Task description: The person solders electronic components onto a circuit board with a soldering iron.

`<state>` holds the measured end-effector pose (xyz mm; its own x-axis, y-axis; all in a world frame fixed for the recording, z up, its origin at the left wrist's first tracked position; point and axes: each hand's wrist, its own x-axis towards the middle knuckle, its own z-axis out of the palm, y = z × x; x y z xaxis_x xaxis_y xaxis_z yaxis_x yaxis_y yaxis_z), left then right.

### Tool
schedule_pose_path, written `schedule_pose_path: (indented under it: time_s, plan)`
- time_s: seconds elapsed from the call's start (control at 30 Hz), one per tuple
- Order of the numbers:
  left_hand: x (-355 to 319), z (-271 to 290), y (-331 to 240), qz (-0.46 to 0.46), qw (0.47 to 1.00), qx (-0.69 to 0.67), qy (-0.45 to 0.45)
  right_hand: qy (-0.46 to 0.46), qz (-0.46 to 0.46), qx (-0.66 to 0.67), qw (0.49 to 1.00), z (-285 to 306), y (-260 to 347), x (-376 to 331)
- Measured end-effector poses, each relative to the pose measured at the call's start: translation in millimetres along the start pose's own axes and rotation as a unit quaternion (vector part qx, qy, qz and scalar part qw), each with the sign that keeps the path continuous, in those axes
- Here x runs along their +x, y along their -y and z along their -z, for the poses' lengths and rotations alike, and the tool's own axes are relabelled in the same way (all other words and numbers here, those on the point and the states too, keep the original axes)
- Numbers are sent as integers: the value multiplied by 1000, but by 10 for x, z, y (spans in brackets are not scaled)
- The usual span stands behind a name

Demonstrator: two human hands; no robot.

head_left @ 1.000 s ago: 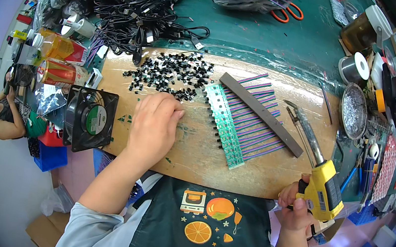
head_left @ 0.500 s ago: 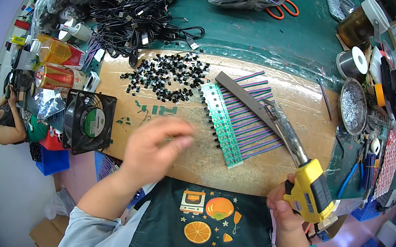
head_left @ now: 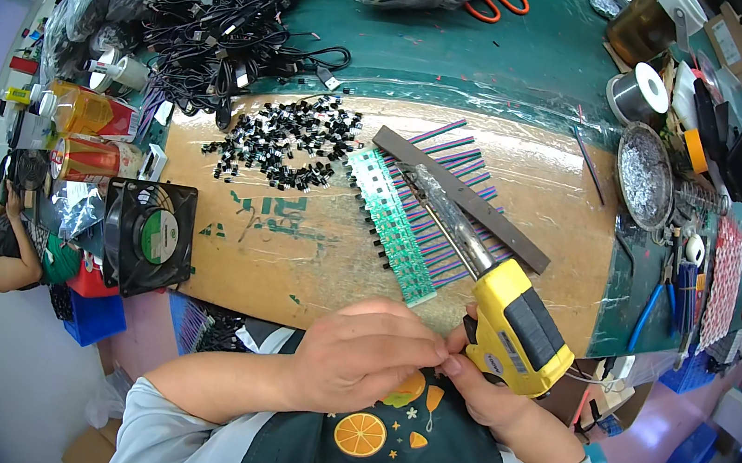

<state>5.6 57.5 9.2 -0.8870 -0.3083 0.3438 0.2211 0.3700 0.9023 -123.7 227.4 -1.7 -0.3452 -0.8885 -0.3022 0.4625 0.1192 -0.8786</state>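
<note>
My right hand (head_left: 489, 399) is closed round the handle of a yellow and black soldering gun (head_left: 522, 331). Its metal barrel points up and left, above a row of green circuit boards (head_left: 394, 235). From these boards purple, dark and teal wires (head_left: 456, 154) run out to the right, and a dark flat bar (head_left: 512, 229) lies across them. My left hand (head_left: 369, 353) is closed in a pinch and meets the fingertips of my right hand, just below the gun. What the pinched fingers hold, if anything, is hidden.
Small black connectors (head_left: 284, 141) lie heaped on the brown board (head_left: 292, 259). Black cables (head_left: 219, 34) are piled behind them. A black fan (head_left: 148, 235) stands at the left. To the right are a solder spool (head_left: 640, 96), a round metal dish (head_left: 645, 179) and blue-handled pliers (head_left: 650, 315).
My left hand has come down and right to meet my right hand. The soldering gun has moved left, its barrel now above the boards and wires. The view has shifted slightly.
</note>
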Motion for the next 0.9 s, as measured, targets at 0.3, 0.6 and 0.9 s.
schedule_pose_path:
  time_s: [0.3, 0.6, 0.9]
  plan:
    - [30, -11, 18, 27, 999, 26, 12, -29, 26, -74, 996, 16, -98, -15]
    - [-4, 67, 62, -22, 993, 86, 78, -4, 1, -26, 1000, 25, -27, 14]
    - [-74, 158, 336, 28, 962, 267, -47, -35, 11, -72, 997, 264, -108, -223]
